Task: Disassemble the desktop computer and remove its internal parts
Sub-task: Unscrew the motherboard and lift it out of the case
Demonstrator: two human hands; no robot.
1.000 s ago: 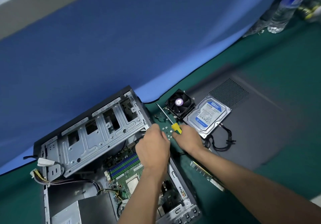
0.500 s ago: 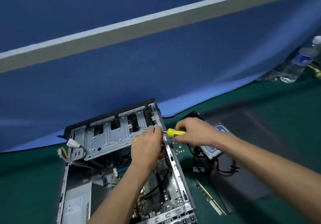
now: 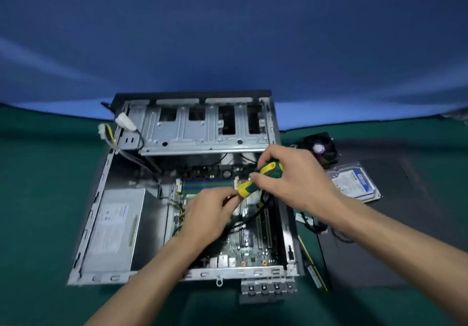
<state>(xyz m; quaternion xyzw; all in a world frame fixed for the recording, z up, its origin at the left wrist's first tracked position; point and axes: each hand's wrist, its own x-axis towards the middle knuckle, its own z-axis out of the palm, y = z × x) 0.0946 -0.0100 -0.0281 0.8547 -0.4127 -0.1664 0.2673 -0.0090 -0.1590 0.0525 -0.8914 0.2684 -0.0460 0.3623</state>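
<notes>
The opened computer case (image 3: 177, 224) lies flat on the green worktop (image 3: 38, 199) with its motherboard (image 3: 253, 237) exposed, and above that board your right hand (image 3: 291, 181) grips the screwdriver (image 3: 258, 181) while your left hand (image 3: 210, 214) fingers curl at its lower end.

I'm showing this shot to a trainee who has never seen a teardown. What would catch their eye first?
Probably the yellow-and-green screwdriver, gripped in the right hand over the middle of the open computer case, with the left hand curled at its lower end above the motherboard. Next, the removed parts right of the case: a black fan and a blue-labelled hard drive.
</notes>
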